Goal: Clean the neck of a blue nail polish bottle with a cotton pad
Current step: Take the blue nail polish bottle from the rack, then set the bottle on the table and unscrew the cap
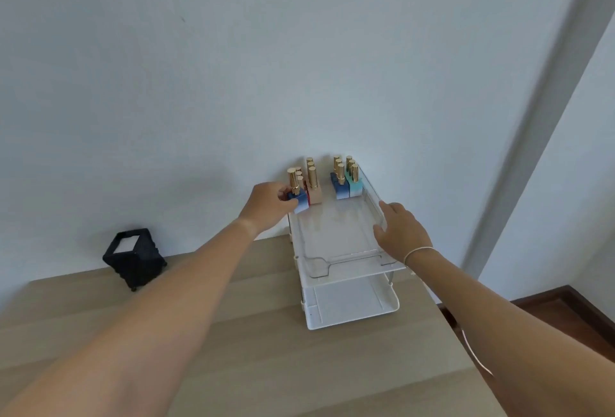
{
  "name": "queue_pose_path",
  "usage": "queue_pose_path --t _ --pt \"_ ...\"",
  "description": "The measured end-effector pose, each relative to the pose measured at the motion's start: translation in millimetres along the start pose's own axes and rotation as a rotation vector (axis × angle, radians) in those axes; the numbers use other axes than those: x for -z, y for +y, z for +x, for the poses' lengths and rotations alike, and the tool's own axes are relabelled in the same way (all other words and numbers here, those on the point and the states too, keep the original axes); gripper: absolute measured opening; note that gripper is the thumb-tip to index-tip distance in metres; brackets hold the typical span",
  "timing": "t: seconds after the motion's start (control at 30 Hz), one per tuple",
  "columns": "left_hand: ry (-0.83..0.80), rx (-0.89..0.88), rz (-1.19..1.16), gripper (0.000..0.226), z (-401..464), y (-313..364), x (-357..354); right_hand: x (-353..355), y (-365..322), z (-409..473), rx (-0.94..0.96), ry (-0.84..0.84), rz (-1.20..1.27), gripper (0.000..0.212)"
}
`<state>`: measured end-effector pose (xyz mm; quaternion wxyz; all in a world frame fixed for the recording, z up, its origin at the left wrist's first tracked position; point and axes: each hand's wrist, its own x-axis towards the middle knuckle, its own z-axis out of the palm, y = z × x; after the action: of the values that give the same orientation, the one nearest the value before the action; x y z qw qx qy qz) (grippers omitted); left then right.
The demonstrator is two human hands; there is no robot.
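A blue nail polish bottle (299,199) with a gold cap stands at the far left corner of a clear tray (346,257) on a white two-tier rack. My left hand (268,205) is closed around the bottle's base. My right hand (401,233) rests on the tray's right wall, fingers spread along it. More bottles with gold caps stand at the back of the tray: a beige one (313,195), blue ones (340,188) and teal ones (354,186). No cotton pad shows as such.
The white rack (352,308) sits at the back right of a light wooden table (249,350) against a white wall. A black holder (133,258) with something white in its top stands at the back left. The table's right edge drops to a dark floor.
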<state>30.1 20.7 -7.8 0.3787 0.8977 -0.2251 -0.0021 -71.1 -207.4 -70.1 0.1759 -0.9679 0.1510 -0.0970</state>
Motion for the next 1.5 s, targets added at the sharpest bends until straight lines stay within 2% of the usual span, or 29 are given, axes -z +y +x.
queue_pose_path --t 0.2,0.3,0.37,0.5,0.77,0.97,1.2,1.3,1.5 --pt "0.085 0.033 -0.035 0.03 -30 -35 46 0 -53 -12 0.21 0.158 0.075 0.047" --pt "0.087 0.088 -0.021 0.013 -51 -62 59 -14 -99 -32 0.37 0.187 0.143 0.042" --pt "0.089 0.127 -0.002 0.007 -67 -81 64 -29 -126 -50 0.487 0.175 0.204 0.039" --pt "0.081 0.211 0.009 0.009 -105 -123 67 -73 -162 -86 0.63 0.066 0.271 0.038" --pt "0.001 0.317 -0.031 0.008 -180 -186 48 -171 -166 -130 0.513 -0.238 0.224 0.044" --pt "-0.079 0.369 -0.074 0.01 -213 -216 26 -219 -154 -155 0.417 -0.369 0.116 0.051" --pt "-0.133 0.414 -0.078 0.013 -216 -235 9 -243 -140 -167 0.422 -0.324 0.071 0.05" --pt "-0.153 0.398 -0.065 0.013 -216 -241 3 -244 -139 -169 0.427 -0.282 0.062 0.047" --pt "-0.159 0.354 -0.058 0.013 -217 -246 -7 -246 -138 -169 0.436 -0.295 0.028 0.054"
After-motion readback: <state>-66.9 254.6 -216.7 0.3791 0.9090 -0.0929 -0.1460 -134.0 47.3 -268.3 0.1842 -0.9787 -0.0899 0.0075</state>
